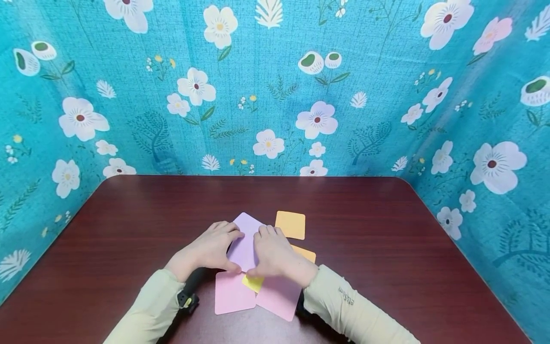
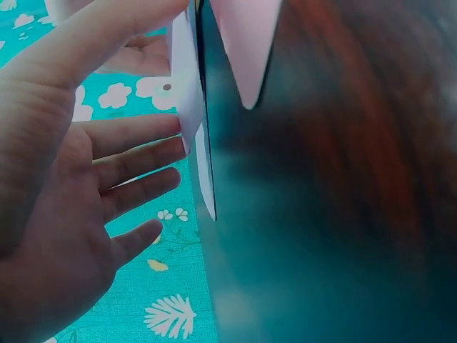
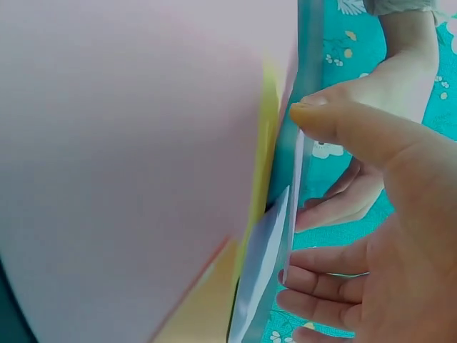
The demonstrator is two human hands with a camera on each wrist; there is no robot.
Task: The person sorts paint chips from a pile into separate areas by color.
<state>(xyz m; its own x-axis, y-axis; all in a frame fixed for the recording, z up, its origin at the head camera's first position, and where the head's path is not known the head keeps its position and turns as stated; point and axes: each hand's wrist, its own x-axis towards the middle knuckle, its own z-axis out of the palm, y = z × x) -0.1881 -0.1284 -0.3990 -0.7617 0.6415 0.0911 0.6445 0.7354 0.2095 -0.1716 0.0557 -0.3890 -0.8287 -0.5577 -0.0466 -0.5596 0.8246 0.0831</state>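
**Lilac card held between two hands at the middle of the bench**

Lilac card (image 1: pixel 246 239) sits tilted like a diamond near the middle of the dark red bench (image 1: pixel 386 248), lying on top of a loose pile of other coloured cards. Both hands are on it. The left hand (image 1: pixel 212 248) comes in from the left, its fingers spread along the card's left edge and the thumb down near the lower corner; the wrist view shows those fingers fairly straight, with the thumb raised against the card's edge, so it pinches the card lightly. The right hand (image 1: pixel 272 253) covers the card's right side, fingers laid across the top and the thumb tucked low at the near edge, gripping the card between thumb and fingers.

Beneath them, toward the near side, a pink card (image 1: pixel 234 294) lies on the left and a second pink card (image 1: pixel 279 296) on the right, with a corner of a yellow card (image 1: pixel 253 283) poking out between the two. Just to the far right, an orange card (image 1: pixel 290 224) lies flat on its own, close to the right hand, and the edge of another orange card (image 1: pixel 306 253) shows from under that wrist.

Pale green sleeves (image 1: pixel 343 306) cover both forearms. A turquoise flowered cloth (image 1: pixel 275 95) hangs behind and around the bench.
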